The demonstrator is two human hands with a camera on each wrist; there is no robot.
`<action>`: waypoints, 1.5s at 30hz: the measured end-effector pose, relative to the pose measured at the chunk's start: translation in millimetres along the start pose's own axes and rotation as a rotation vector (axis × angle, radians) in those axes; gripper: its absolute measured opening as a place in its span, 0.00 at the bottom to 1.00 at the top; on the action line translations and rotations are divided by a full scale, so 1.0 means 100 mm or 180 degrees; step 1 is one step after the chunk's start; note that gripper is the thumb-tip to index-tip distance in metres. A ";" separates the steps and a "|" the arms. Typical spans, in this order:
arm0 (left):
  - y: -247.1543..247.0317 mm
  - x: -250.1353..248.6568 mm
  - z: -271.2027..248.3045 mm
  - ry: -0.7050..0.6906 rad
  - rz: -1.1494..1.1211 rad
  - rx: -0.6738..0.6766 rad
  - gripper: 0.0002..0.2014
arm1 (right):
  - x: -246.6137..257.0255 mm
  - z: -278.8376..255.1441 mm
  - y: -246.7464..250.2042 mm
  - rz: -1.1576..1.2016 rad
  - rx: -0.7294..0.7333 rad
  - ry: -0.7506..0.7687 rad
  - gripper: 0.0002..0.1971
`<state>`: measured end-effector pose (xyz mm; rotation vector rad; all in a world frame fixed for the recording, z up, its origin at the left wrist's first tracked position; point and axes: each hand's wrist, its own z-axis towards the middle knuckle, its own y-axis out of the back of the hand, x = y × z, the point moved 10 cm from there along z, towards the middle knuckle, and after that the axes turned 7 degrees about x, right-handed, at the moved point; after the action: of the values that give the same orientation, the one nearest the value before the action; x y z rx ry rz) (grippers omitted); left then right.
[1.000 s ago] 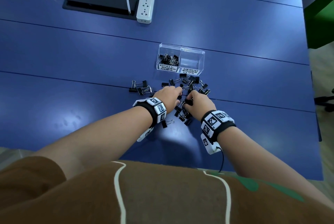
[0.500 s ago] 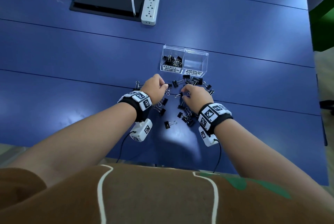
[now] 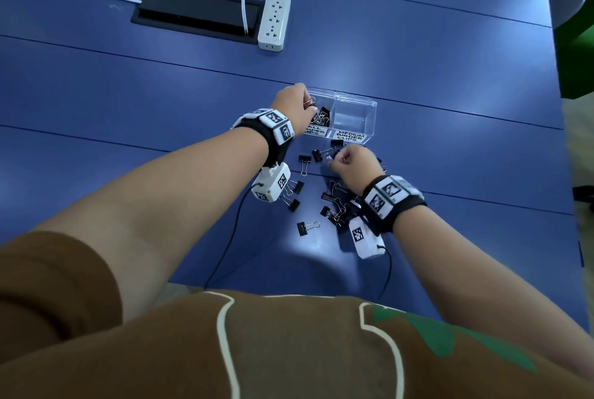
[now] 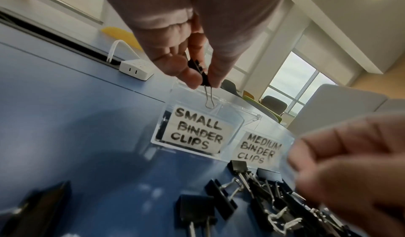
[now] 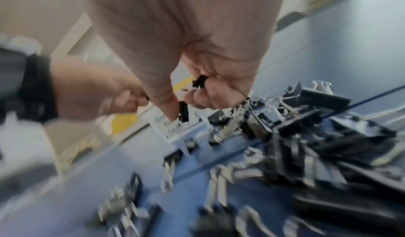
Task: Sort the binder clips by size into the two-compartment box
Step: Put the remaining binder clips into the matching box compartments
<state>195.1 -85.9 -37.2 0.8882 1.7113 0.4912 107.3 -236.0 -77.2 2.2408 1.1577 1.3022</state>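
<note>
Left hand holds a small clip over the box's small-clip side.
The left hand [image 4: 197, 38] pinches a small binder clip [image 4: 200, 73] above the clear box [image 3: 369, 109]; the right hand [image 3: 352, 164] pinches another clip [image 5: 183, 111] over the loose clips [image 3: 334, 205] mid-desk [image 3: 128, 93].

Loose clips [image 3: 334, 202] crowd table before box [image 3: 369, 109] (medium side open); left hand [image 3: 294, 109] over small side.
</note>
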 end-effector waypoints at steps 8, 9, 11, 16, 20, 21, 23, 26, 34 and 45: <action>0.02 0.08 -0.06 -0.0182 -0.0077 0.0056 0.12 | 0.36 0.36 0.57 0.0524 -0.0545 0.0115 0.07; 0.06 0.12 -0.11 -0.0215 -0.0104 0.0035 0.13 | 0.45 0.41 0.57 0.0382 -0.0556 0.0166 0.06; 0.14 0.26 -0.23 -0.0225 -0.0162 -0.0047 0.12 | 0.62 0.49 0.54 0.0027 -0.0531 0.0264 0.05; 0.25 0.91 -0.51 0.0207 -0.0093 -0.0230 0.08 | 0.90 0.53 0.36 -0.0481 -0.0392 0.0576 0.15; 0.10 1.30 -0.70 0.0440 0.0116 0.0004 0.08 | 1.01 0.33 0.04 -0.0540 -0.0392 0.0920 0.15; 0.05 1.34 -0.73 0.0451 0.0139 0.0079 0.09 | 1.03 0.28 -0.13 -0.0604 -0.0215 0.1003 0.15; -0.05 1.38 -0.79 0.0482 0.0088 0.0171 0.12 | 0.95 0.22 -0.54 -0.1013 0.0313 0.1000 0.15; -0.11 1.38 -0.83 0.0509 -0.0152 0.0124 0.14 | 0.71 0.16 -0.81 -0.1313 0.0663 0.0820 0.16; -0.15 1.21 -0.86 0.0330 -0.0729 0.0139 0.21 | 0.29 -0.01 -0.30 -0.0733 -0.0032 0.0734 0.17; -0.47 0.79 -1.09 -0.0312 0.0009 0.0737 0.08 | 0.14 -0.29 -0.75 -0.0989 0.0481 0.0701 0.18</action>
<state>67.8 -43.2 -85.2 1.0624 1.6991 0.2494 49.7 -182.3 -98.0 1.9446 1.6577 1.3941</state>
